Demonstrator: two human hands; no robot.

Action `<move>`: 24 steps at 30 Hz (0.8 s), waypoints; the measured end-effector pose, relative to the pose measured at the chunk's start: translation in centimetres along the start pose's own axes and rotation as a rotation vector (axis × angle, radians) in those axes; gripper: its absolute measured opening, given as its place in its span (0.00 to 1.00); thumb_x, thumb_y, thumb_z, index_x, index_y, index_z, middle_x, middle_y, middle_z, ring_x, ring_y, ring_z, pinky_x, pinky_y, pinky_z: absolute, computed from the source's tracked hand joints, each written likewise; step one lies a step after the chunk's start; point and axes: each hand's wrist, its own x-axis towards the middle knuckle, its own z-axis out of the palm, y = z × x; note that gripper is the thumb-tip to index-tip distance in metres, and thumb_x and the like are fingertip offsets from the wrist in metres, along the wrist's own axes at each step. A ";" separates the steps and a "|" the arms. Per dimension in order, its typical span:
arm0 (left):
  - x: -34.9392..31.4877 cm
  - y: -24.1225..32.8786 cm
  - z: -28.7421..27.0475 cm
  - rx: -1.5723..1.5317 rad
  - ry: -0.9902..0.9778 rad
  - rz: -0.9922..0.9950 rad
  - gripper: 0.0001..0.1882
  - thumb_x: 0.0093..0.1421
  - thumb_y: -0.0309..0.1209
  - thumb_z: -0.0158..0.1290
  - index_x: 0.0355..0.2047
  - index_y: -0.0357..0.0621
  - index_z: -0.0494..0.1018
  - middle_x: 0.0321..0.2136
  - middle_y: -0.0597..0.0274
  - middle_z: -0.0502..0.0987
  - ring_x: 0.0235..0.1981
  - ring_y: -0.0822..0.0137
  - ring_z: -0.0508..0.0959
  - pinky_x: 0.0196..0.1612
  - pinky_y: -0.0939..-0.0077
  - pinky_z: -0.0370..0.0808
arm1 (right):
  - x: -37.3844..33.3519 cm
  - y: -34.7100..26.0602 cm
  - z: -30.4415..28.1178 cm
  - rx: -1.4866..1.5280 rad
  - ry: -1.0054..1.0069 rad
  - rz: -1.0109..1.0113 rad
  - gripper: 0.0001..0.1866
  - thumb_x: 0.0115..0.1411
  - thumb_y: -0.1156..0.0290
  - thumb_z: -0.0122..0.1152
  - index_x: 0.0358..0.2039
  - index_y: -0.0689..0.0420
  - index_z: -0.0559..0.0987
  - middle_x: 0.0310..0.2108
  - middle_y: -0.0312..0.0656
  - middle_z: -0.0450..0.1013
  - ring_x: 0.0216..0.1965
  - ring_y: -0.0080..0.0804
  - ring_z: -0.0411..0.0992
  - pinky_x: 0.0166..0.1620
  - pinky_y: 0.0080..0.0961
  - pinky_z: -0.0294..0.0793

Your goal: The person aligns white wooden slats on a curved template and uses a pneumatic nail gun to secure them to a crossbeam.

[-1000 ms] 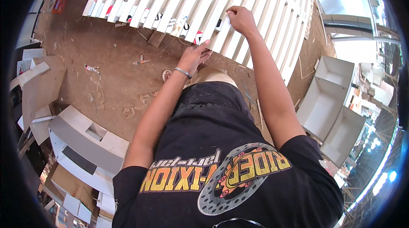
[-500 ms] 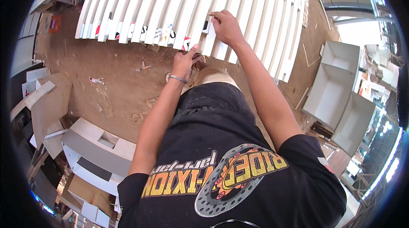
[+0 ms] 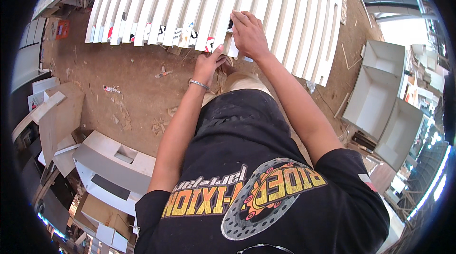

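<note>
A row of long white slats (image 3: 166, 4) lies side by side in front of me, with gaps between them. Printed scraps, some with red and black patches, show on several near ends. My left hand (image 3: 207, 67), wearing a bracelet, is closed at the near end of one slat, thumb against its edge and the other fingers curled below, partly hidden. Slightly to the right and farther in, my right hand (image 3: 250, 35) rests palm down over neighbouring slats, its fingers stretched along them. A dark patch shows beside its fingers.
Brown ground (image 3: 102, 64) with paper scraps and debris spreads below the slats. At right stand open white cabinet boxes (image 3: 377, 92). A white and grey cabinet (image 3: 111, 166) lies at lower left, near leaning boards (image 3: 50, 116). An orange box (image 3: 62, 29) sits far left.
My right hand has flattened from a raised, bent-finger pose onto the slats, shifting slightly left. My left hand stays at the slat end. The whole view has shifted slightly.
</note>
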 end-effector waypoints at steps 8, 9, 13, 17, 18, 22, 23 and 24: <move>-0.2 0.0 -0.1 -0.007 -0.021 0.011 0.34 0.66 0.40 0.63 0.58 0.22 0.63 0.52 0.46 0.74 0.52 0.54 0.78 0.60 0.60 0.78 | -0.8 -0.7 -0.8 0.054 -0.063 0.000 0.28 0.61 0.60 0.63 0.59 0.60 0.76 0.61 0.44 0.72 0.66 0.44 0.64 0.66 0.44 0.61; -0.2 0.0 -0.1 -0.013 -0.019 0.012 0.34 0.66 0.40 0.62 0.58 0.23 0.63 0.52 0.46 0.74 0.52 0.55 0.78 0.60 0.60 0.78 | -1.1 -0.8 -0.9 0.052 -0.077 -0.003 0.29 0.61 0.59 0.64 0.60 0.60 0.76 0.61 0.44 0.72 0.66 0.44 0.64 0.66 0.44 0.60; 0.1 -0.1 -0.3 -0.029 -0.022 -0.012 0.32 0.66 0.40 0.62 0.57 0.24 0.66 0.51 0.47 0.75 0.51 0.56 0.79 0.59 0.61 0.79 | -1.4 -1.2 -1.0 0.073 -0.057 -0.009 0.31 0.56 0.59 0.67 0.58 0.61 0.75 0.59 0.46 0.72 0.65 0.46 0.64 0.66 0.45 0.61; 0.2 0.0 -0.3 -0.069 0.004 -0.042 0.24 0.66 0.37 0.63 0.53 0.33 0.71 0.45 0.57 0.78 0.43 0.64 0.81 0.50 0.68 0.82 | -0.6 -1.0 -1.9 0.058 -0.136 -0.031 0.32 0.55 0.60 0.69 0.59 0.60 0.73 0.55 0.47 0.72 0.61 0.47 0.66 0.64 0.45 0.62; 0.3 -0.1 -0.4 -0.065 0.006 -0.042 0.24 0.66 0.37 0.63 0.54 0.33 0.71 0.45 0.57 0.78 0.43 0.64 0.81 0.50 0.68 0.82 | -0.2 -1.0 -2.3 0.074 -0.148 -0.034 0.32 0.55 0.61 0.69 0.59 0.60 0.72 0.53 0.48 0.73 0.59 0.47 0.67 0.63 0.44 0.63; -0.1 0.2 -0.2 -0.026 -0.008 -0.029 0.30 0.66 0.40 0.63 0.55 0.24 0.68 0.49 0.49 0.76 0.49 0.58 0.79 0.57 0.62 0.80 | 0.1 -0.6 -2.1 0.172 -0.165 -0.031 0.34 0.54 0.65 0.71 0.60 0.60 0.69 0.47 0.50 0.74 0.53 0.50 0.70 0.60 0.42 0.67; 0.0 0.2 -0.2 -0.022 -0.008 -0.028 0.30 0.66 0.39 0.62 0.54 0.24 0.68 0.49 0.48 0.76 0.49 0.58 0.80 0.57 0.63 0.80 | 0.1 -0.7 -2.0 0.191 -0.171 -0.014 0.34 0.54 0.66 0.71 0.60 0.60 0.69 0.46 0.50 0.75 0.52 0.50 0.70 0.59 0.42 0.68; 0.0 0.2 -0.3 -0.019 -0.008 -0.028 0.29 0.66 0.39 0.62 0.54 0.24 0.68 0.49 0.48 0.76 0.49 0.58 0.80 0.57 0.63 0.80 | 0.1 -0.9 -1.8 0.209 -0.176 0.003 0.34 0.53 0.67 0.71 0.60 0.60 0.69 0.45 0.50 0.75 0.51 0.50 0.70 0.59 0.42 0.68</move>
